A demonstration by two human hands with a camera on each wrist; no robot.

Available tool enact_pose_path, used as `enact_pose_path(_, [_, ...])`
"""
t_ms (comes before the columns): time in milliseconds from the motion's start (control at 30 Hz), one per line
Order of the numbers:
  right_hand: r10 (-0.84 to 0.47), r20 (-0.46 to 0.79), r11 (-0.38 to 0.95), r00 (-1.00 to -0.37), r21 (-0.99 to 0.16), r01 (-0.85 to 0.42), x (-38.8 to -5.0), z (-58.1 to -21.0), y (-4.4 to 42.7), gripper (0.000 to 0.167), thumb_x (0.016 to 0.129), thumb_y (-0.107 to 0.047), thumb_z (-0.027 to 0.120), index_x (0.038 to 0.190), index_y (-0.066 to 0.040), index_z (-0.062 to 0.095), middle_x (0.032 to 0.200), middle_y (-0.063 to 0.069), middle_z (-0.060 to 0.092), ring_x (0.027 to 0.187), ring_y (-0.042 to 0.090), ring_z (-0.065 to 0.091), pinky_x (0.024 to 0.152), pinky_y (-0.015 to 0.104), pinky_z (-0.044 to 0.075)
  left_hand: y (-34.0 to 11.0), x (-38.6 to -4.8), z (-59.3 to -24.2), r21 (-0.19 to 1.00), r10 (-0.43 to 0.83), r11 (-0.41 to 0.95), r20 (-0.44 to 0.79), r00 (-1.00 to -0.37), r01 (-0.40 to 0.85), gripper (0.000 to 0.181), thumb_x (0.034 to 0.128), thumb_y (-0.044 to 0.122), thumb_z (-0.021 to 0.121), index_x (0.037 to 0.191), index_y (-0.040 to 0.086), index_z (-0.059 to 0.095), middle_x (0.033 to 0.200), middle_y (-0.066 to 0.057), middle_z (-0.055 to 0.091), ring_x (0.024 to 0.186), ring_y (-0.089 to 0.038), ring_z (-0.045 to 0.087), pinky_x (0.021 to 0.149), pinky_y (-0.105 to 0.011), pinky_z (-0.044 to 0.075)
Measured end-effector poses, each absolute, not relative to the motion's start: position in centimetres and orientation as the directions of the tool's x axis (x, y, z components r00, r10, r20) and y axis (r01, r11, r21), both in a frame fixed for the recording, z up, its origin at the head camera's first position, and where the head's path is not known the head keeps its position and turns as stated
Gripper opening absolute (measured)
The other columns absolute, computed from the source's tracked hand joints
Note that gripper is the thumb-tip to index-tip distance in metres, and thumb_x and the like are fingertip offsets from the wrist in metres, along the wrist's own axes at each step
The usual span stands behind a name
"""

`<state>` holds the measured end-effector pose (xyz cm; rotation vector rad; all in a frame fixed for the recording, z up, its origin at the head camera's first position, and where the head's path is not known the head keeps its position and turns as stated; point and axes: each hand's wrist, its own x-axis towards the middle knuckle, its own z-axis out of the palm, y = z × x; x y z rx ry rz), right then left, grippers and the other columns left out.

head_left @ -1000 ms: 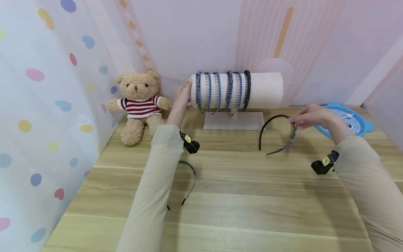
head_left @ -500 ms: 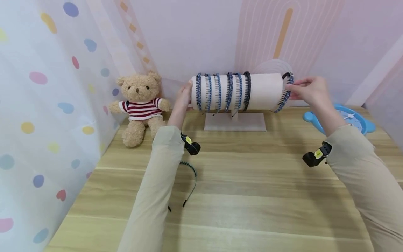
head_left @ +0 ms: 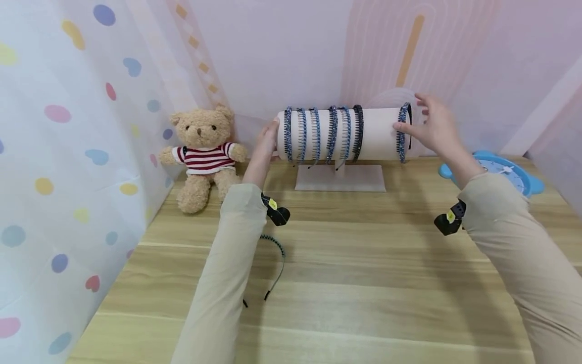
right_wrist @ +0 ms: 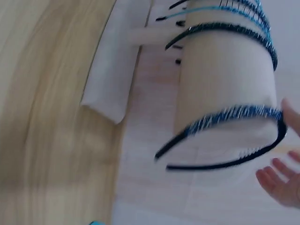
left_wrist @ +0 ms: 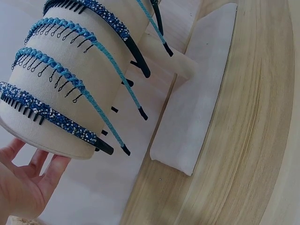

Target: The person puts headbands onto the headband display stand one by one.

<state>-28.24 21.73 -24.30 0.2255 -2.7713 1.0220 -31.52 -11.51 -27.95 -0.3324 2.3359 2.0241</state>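
Observation:
My left hand [head_left: 265, 144] rests against the left end of a white cylindrical headband stand [head_left: 379, 129]; the left wrist view shows its spread fingers touching the end's edge. Several blue and dark toothed headbands [head_left: 333, 134] sit round the cylinder. At the right end, a glittery blue headband [right_wrist: 234, 115] hangs round the cylinder's rim, its black ends apart. My right hand [head_left: 434, 124] touches this headband with its thumb, while the other fingers are spread away from it.
A green-blue headband [head_left: 277, 253] lies on the wooden table, partly hidden by the left sleeve. A teddy bear [head_left: 202, 151] sits left of the stand. A blue clock [head_left: 509, 169] lies at the right, behind the right forearm. Curtains hang behind.
My right hand has lifted the glittery headband from above the table to the stand's right end and moved it left onto the cylinder; its fingers have spread. The left hand stays at the left end.

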Motion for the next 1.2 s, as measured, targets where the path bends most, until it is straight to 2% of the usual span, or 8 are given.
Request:
enact_pose_path(67, [-0.181, 0.237, 0.767, -0.954, -0.573, -0.288, -28.4, -24.5, 22.1, 0.074, 0.090, -0.039, 0.054, 0.146, -0.007, 0.017, 0.151, 0.018, 0.019, 0.135, 0.041, 0.022, 0.109, 0.055, 0.023, -11.6, -31.5, -28.0, 0.975, -0.145, 0.129, -0.163, -0.976, -0.182, 0.059, 0.0923, 0.056, 0.035, 0.139, 0.019, 0.034, 0.135, -0.009, 0.045, 0.119, -0.028, 0.047, 0.094, -0.040, 0.045])
enact_pose_path(167, [-0.309, 0.253, 0.754, -0.917, -0.522, -0.399, -28.4, -25.1, 22.7, 0.075, 0.090, -0.035, 0.056, 0.145, -0.004, 0.017, 0.152, 0.018, 0.013, 0.138, 0.042, 0.011, 0.111, 0.057, 0.012, -11.6, -31.6, -28.0, 0.975, -0.151, 0.127, -0.161, -0.975, -0.181, 0.059, 0.0922, 0.055, 0.036, 0.138, 0.018, 0.035, 0.133, -0.009, 0.047, 0.118, -0.028, 0.048, 0.093, -0.040, 0.045])
enact_pose_path(367, [-0.412, 0.254, 0.733, -0.875, -0.478, -0.483, -28.6, -25.8, 23.1, 0.097, 0.074, -0.021, 0.077, 0.145, -0.001, 0.014, 0.150, 0.024, 0.013, 0.138, 0.044, 0.005, 0.111, 0.060, 0.008, -11.8, -31.7, -28.0, 0.974, -0.161, 0.133, -0.163, -0.973, -0.185, 0.059, 0.0920, 0.056, 0.036, 0.138, 0.019, 0.035, 0.133, -0.009, 0.046, 0.115, -0.026, 0.049, 0.088, -0.038, 0.047])
enact_pose_path(567, [-0.456, 0.242, 0.769, -0.856, -0.378, -0.516, -29.1, -25.2, 21.3, 0.098, 0.072, -0.024, 0.078, 0.145, -0.003, 0.016, 0.150, 0.022, 0.018, 0.138, 0.041, 0.011, 0.110, 0.061, 0.010, -11.8, -31.7, -28.0, 0.974, -0.172, 0.141, -0.153, -0.973, -0.178, 0.058, 0.0917, 0.057, 0.035, 0.135, 0.018, 0.038, 0.128, -0.009, 0.050, 0.109, -0.023, 0.050, 0.085, -0.036, 0.047])
enact_pose_path(833, [-0.510, 0.184, 0.776, -0.840, -0.322, -0.541, -29.6, -24.5, 19.6, 0.097, 0.074, -0.027, 0.076, 0.145, -0.003, 0.015, 0.150, 0.019, 0.020, 0.140, 0.039, 0.004, 0.112, 0.055, -0.003, -11.4, -31.5, -28.1, 0.979, -0.163, 0.120, -0.142, -0.976, -0.163, 0.059, 0.0916, 0.056, 0.037, 0.137, 0.018, 0.037, 0.128, -0.010, 0.051, 0.109, -0.024, 0.051, 0.088, -0.038, 0.047])
enact_pose_path(967, [-0.517, 0.162, 0.782, -0.841, -0.311, -0.541, -29.6, -24.3, 19.3, 0.096, 0.074, -0.027, 0.076, 0.145, -0.004, 0.015, 0.150, 0.019, 0.020, 0.140, 0.040, 0.002, 0.112, 0.054, -0.005, -11.1, -31.4, -28.2, 0.981, -0.160, 0.110, -0.140, -0.977, -0.159, 0.057, 0.0922, 0.054, 0.037, 0.136, 0.018, 0.038, 0.127, -0.011, 0.052, 0.107, -0.024, 0.051, 0.088, -0.039, 0.047])
enact_pose_path(1067, [-0.501, 0.138, 0.795, -0.854, -0.317, -0.517, -29.4, -24.3, 19.3, 0.103, 0.074, -0.030, 0.076, 0.147, -0.005, 0.007, 0.152, 0.020, 0.010, 0.140, 0.040, -0.004, 0.111, 0.056, -0.007, -11.0, -31.4, -28.2, 0.981, -0.160, 0.107, -0.141, -0.977, -0.160, 0.057, 0.0926, 0.054, 0.036, 0.136, 0.017, 0.038, 0.128, -0.011, 0.051, 0.109, -0.025, 0.051, 0.089, -0.040, 0.047])
enact_pose_path(1200, [-0.384, 0.170, 0.818, -0.907, -0.392, -0.420, -29.1, -25.4, 20.1, 0.125, 0.067, -0.035, 0.080, 0.144, -0.004, -0.013, 0.152, 0.018, -0.012, 0.139, 0.037, -0.017, 0.110, 0.056, -0.011, -10.9, -31.5, -28.2, 0.982, -0.157, 0.099, -0.146, -0.977, -0.163, 0.057, 0.0926, 0.053, 0.037, 0.136, 0.017, 0.038, 0.128, -0.011, 0.051, 0.110, -0.026, 0.051, 0.088, -0.040, 0.047])
